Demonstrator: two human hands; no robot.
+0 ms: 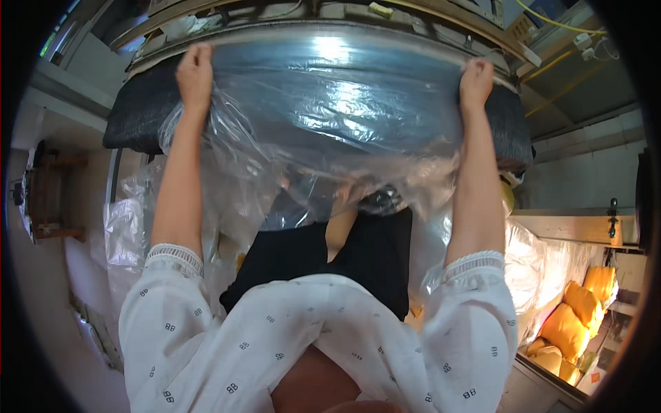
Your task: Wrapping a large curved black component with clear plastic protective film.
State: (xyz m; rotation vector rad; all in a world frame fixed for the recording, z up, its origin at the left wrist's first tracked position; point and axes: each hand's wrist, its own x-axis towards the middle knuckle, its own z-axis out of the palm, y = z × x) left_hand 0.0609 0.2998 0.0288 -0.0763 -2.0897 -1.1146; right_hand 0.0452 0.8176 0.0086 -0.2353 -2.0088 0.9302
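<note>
A wide sheet of clear plastic film (344, 103) is stretched between my two hands, with light glaring off its creases. My left hand (195, 74) pinches its far edge at the left. At the right, my right hand (476, 81) grips the same edge with fingers closed. Dark blue-black fabric (141, 110) shows under the film and sticks out past both hands. The film's near part hangs loose and crumpled over my legs.
A long machine frame with a wooden rail (482, 45) runs along the far side. More crumpled clear plastic (127, 230) hangs at the left. Yellow bundles (575, 316) lie at the lower right, near a metal latch (612, 219). A yellow cable (558, 24) crosses the upper right.
</note>
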